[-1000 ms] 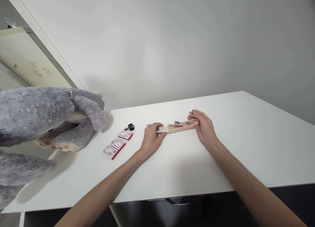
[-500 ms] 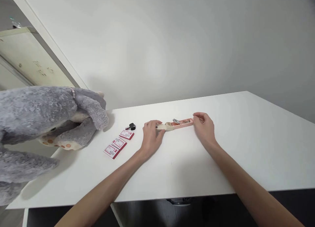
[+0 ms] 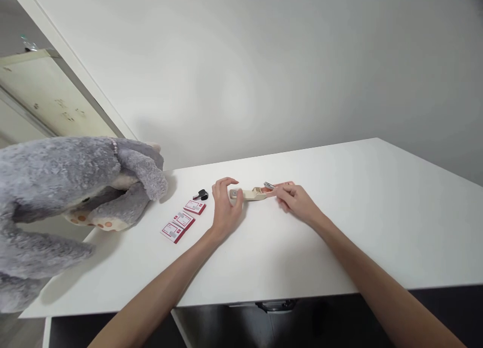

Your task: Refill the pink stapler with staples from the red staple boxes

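A long, narrow two-part case lies opened out flat, a cream half on the left and a pink half on the right. A small shiny metal piece juts up from the pink half near the joint. My left hand is around the cream half's outer end, fingers apart and thumb against it. Over the pink half, my right hand has its fingertips pinched together beside the metal piece. Those fingers hide most of the pink half, and whatever they hold is not visible.
Three small red-and-white boxes lie in a slanted row left of my left hand. Beyond them is a black-headed key. A big grey plush toy leans over the left of the white table. A wall stands behind.
My right hand has moved left, from the far end of the pink half to near the metal piece. My left hand has slid slightly left and loosened, uncovering the cream half's end.
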`<state>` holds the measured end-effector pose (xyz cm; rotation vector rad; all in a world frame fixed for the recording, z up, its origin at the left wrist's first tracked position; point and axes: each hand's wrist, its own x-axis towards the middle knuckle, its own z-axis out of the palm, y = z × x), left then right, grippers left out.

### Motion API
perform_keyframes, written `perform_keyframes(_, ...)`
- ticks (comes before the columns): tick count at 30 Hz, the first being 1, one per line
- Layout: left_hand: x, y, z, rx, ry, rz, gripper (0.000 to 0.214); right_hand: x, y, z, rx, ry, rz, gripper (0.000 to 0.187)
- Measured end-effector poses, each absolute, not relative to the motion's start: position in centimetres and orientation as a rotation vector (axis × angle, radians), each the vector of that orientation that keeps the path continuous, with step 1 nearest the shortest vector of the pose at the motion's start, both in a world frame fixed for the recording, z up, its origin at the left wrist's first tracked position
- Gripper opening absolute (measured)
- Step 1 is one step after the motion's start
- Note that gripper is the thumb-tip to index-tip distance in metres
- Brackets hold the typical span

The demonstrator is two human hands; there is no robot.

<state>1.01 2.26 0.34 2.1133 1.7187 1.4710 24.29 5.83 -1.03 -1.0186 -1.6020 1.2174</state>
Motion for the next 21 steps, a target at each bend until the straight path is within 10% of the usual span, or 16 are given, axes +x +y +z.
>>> perform_keyframes(11,-7.2,-5.8,0.6,2.786,1.867,0.978,0.038,24.2,5.1,-0.4,-1.07,-1.781,1.251,0.058)
perform_keyframes(21,-16.3,-7.9,-0.2,2.054,2.458,0.843,0.073,24.3,4.9,-0.5,-1.012,-1.722,1.387,0.041)
